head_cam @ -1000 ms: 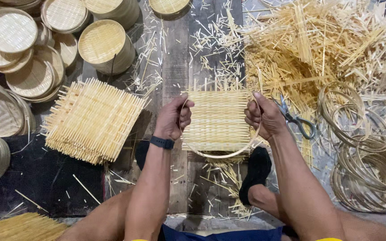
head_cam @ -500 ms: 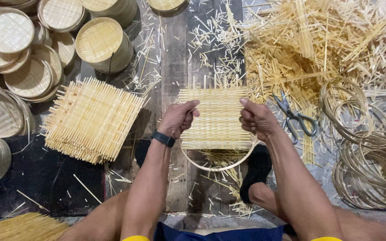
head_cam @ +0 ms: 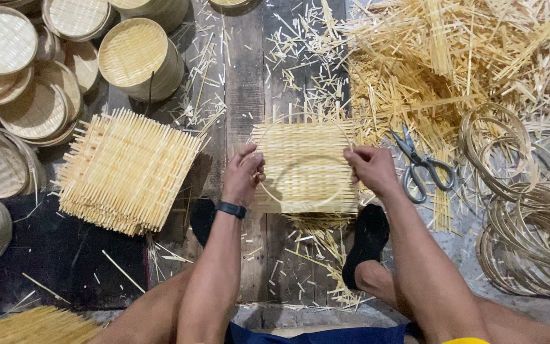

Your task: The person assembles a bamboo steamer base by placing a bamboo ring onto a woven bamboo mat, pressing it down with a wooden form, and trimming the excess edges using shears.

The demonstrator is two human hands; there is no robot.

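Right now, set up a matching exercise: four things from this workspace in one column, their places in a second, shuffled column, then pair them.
Things:
1. grey metal scissors
2. square woven bamboo mat
3. stack of square woven bamboo mats
4. thin bamboo hoops in a pile

Places:
A. far right, on the floor
B. held between left hand and right hand
C. beside the right hand, on the floor
D. left of the left hand

Pairs: 1-C, 2-B, 3-D, 4-A
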